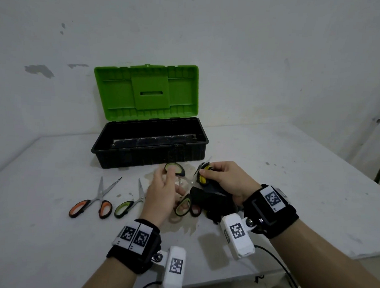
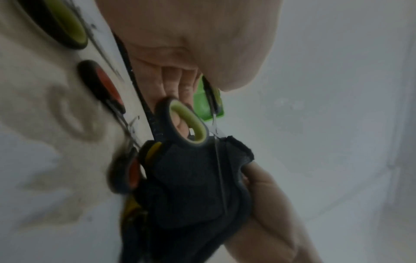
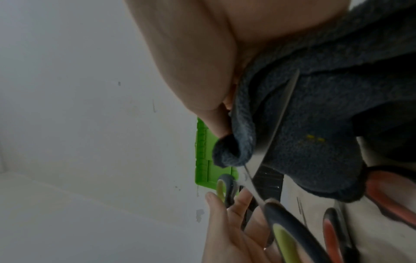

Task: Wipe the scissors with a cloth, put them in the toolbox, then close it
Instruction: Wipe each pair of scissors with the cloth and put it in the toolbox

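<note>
A pair of green-handled scissors point(image 1: 183, 205) is spread wide open just in front of the open toolbox point(image 1: 149, 157). My left hand point(image 1: 167, 186) holds them by the handle loops point(image 2: 191, 122), one finger reaching to the far loop. My right hand point(image 1: 218, 175) grips a dark cloth point(image 1: 210, 201) folded round one blade point(image 3: 279, 124). A yellow-and-black handle point(image 1: 203, 177) shows under my right fingertips; what it belongs to is hidden. The toolbox's green lid point(image 1: 145, 91) stands upright against the wall.
An orange-handled pair of scissors point(image 1: 90, 204) and another green-handled pair point(image 1: 127, 206) lie on the white table point(image 1: 313, 192) at the left. An orange handle point(image 1: 196, 210) pokes out under the cloth. A brownish wet stain point(image 1: 181, 228) spreads beneath my hands. The table edge runs close at right.
</note>
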A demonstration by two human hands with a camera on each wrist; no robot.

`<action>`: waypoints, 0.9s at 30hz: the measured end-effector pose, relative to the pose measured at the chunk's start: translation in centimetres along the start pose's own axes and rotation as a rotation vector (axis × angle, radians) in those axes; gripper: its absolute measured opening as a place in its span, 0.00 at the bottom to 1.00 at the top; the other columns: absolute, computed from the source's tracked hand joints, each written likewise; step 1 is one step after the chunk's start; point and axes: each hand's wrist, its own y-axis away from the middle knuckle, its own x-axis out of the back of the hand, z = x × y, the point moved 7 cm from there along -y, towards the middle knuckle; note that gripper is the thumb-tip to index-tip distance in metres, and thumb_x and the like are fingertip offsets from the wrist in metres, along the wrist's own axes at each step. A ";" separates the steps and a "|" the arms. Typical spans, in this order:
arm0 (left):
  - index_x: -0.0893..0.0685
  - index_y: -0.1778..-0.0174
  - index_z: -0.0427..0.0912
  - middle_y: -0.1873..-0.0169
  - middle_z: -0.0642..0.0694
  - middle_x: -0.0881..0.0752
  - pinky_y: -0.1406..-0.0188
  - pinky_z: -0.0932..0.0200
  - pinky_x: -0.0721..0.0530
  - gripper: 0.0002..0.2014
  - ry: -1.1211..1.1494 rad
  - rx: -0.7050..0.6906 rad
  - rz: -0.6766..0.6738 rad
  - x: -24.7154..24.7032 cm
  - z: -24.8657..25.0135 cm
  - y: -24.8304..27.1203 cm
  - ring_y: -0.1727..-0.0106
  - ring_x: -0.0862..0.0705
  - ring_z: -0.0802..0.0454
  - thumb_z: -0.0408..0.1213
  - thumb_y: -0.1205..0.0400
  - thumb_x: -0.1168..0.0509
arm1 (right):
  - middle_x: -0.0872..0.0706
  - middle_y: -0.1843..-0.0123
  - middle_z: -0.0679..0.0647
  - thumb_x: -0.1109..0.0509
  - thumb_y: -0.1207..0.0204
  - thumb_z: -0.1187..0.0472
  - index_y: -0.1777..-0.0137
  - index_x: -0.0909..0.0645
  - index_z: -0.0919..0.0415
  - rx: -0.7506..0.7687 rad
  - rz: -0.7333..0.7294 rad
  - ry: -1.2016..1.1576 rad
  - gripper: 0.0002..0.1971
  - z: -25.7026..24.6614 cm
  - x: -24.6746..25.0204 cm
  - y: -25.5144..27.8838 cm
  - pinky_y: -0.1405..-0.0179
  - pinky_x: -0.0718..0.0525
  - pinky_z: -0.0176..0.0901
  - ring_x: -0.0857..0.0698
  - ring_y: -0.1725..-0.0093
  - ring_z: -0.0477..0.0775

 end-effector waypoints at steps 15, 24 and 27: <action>0.23 0.54 0.44 0.72 0.47 0.20 0.82 0.58 0.25 0.20 0.098 -0.061 0.098 -0.1 1.0 1.0 0.77 0.24 0.52 0.55 0.10 0.50 | 0.10 0.60 0.64 0.23 0.26 0.67 0.48 0.14 0.75 -0.028 -0.016 -0.104 0.11 0.6 -1.8 0.8 0.63 0.12 0.43 0.10 0.64 0.57; 0.22 0.53 0.48 0.72 0.47 0.19 0.80 0.55 0.20 0.18 0.041 -0.072 0.099 -0.1 1.5 1.2 0.77 0.23 0.52 0.54 0.10 0.50 | 0.12 0.63 0.64 0.24 0.25 0.66 0.61 0.14 0.67 -0.064 0.018 -0.120 0.06 0.1 -1.2 0.6 0.67 0.13 0.42 0.12 0.68 0.56; 0.22 0.52 0.47 0.72 0.45 0.20 0.83 0.59 0.24 0.18 0.056 -0.072 0.089 0.0 1.8 1.3 0.81 0.25 0.53 0.53 0.09 0.50 | 0.12 0.61 0.66 0.23 0.26 0.65 0.63 0.13 0.65 -0.036 0.113 -0.192 0.06 -0.3 0.2 -0.1 0.64 0.12 0.44 0.12 0.67 0.57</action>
